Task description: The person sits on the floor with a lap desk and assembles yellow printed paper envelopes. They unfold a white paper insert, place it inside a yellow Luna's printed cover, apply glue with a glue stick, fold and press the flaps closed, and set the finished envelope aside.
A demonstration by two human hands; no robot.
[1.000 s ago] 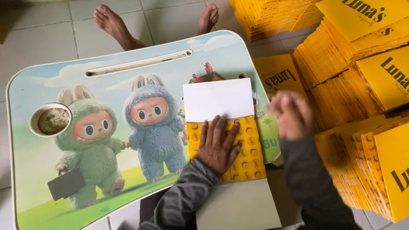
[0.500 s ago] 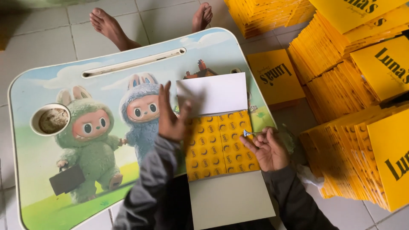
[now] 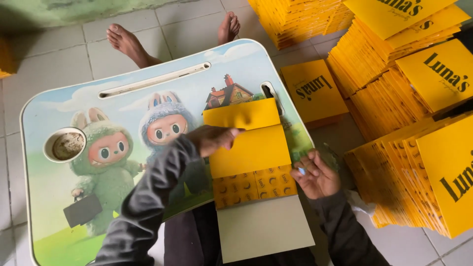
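The yellow card blank (image 3: 251,157) lies flat on the right part of the counter (image 3: 59,197) — a small lap desk printed with cartoon creatures — and overhangs its near edge. Its long axis runs from the person outward, toward the bare feet (image 3: 130,44) on the tiled floor (image 3: 44,59).

Panels, far to near: a plain yellow flap (image 3: 242,114), a second plain yellow panel, a patterned yellow band, and a grey panel (image 3: 263,226) nearest the person.

The left hand (image 3: 213,139) rests on the blank at the crease between the two plain yellow panels, fingers together and extended to the right, pressing flat; nothing is clamped. The blank therefore lies directly under and to the right of these fingers.

The right hand (image 3: 315,175) sits at the right edge of the blank, beside the patterned band, fingers curled loosely around a small pale item; what it is cannot be told.

The left hand is the nearer to the crease — the right hand touches the edge only.

Stacks of yellow boxes (image 3: 419,98) stand on the floor to the right. A cup (image 3: 64,145) sits in the counter's recess, far left.
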